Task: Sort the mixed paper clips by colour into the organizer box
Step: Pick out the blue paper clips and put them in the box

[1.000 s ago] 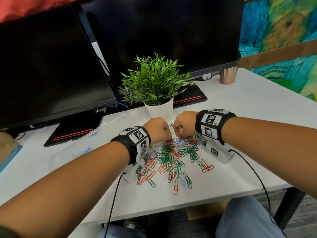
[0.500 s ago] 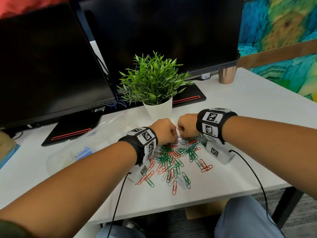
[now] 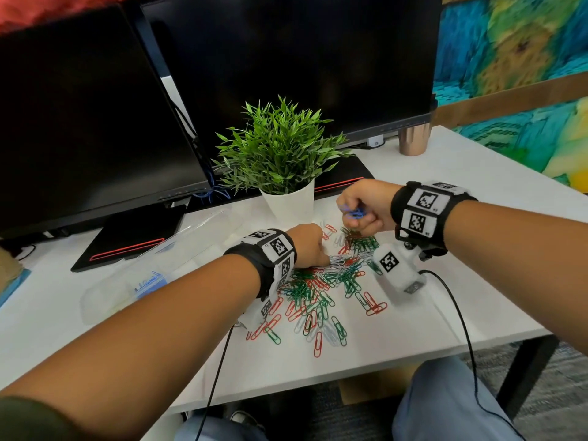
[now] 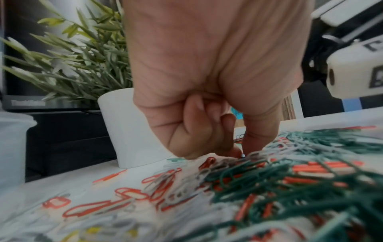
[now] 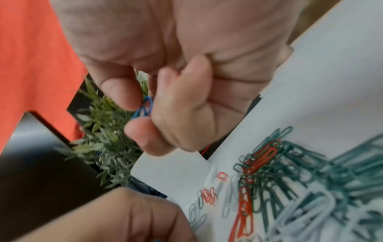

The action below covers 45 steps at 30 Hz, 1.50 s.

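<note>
A mixed pile of paper clips (image 3: 318,288), red, green and white, lies on the white desk in front of me. My right hand (image 3: 350,214) is raised above the pile's far edge and pinches a small bunch of blue paper clips (image 3: 356,213) between thumb and fingers; the right wrist view shows the blue clips (image 5: 145,106) in that pinch. My left hand (image 3: 319,259) is down on the pile with its fingers curled. In the left wrist view its thumb and fingertip (image 4: 240,150) meet on the clips, with a speck of blue between them. The clear organizer box (image 3: 152,272) lies to the left.
A potted plant in a white pot (image 3: 288,202) stands just behind the pile. Two dark monitors (image 3: 286,58) and their black bases fill the back. A copper tumbler (image 3: 413,140) stands at the far right. Camera cables hang over the desk's front edge.
The two hands were together above the pile's far edge. Now the right hand has lifted up and to the right with blue clips, and the left hand has dropped onto the pile.
</note>
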Each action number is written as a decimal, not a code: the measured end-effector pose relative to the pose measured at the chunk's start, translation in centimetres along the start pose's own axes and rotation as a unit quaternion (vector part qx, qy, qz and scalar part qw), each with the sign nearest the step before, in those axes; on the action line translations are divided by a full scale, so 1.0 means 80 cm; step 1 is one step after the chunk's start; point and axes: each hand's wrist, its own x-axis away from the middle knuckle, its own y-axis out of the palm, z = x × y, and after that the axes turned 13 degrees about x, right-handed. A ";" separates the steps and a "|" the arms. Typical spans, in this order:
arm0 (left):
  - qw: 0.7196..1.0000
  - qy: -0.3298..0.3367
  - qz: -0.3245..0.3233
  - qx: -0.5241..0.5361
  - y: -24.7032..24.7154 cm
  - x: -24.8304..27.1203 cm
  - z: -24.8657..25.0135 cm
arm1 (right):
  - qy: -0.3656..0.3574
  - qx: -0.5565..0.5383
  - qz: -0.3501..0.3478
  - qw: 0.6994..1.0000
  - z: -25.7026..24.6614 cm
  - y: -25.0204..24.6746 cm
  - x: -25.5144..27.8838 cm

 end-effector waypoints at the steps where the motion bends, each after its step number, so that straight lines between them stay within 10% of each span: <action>1: 1.000 0.004 0.002 -0.023 0.001 0.002 0.003 | -0.019 -0.032 -0.002 0.999 0.000 -0.002 0.005; 10: 0.993 0.009 0.018 -0.117 0.003 0.015 0.010 | -0.081 -0.125 0.065 0.987 0.017 -0.008 0.014; 15: 0.983 -0.073 0.056 0.157 -0.003 0.005 -0.002 | -0.094 -0.143 0.071 0.983 0.022 -0.007 0.015; 18: 0.872 -0.131 0.043 0.469 -0.018 0.012 -0.005 | -0.095 -0.174 0.034 0.979 0.021 -0.008 0.016; 23: 0.699 -0.105 -0.012 0.707 -0.029 0.029 -0.019 | -0.063 -0.146 0.000 0.987 0.020 -0.005 0.011; 28: 0.620 -0.079 -0.008 0.781 -0.033 0.034 -0.030 | 0.004 0.250 0.053 0.967 0.014 0.013 0.005; 34: 0.734 -0.115 0.039 0.669 -0.027 0.029 -0.024 | -0.046 0.607 0.031 0.793 0.020 0.024 0.011; 39: 0.933 -0.059 0.091 0.343 -0.002 0.030 -0.004 | -0.105 0.621 0.106 0.769 0.030 0.022 0.002; 45: 0.983 0.079 0.075 0.149 0.017 0.031 0.001 | -0.122 0.617 0.140 0.765 0.023 0.014 0.006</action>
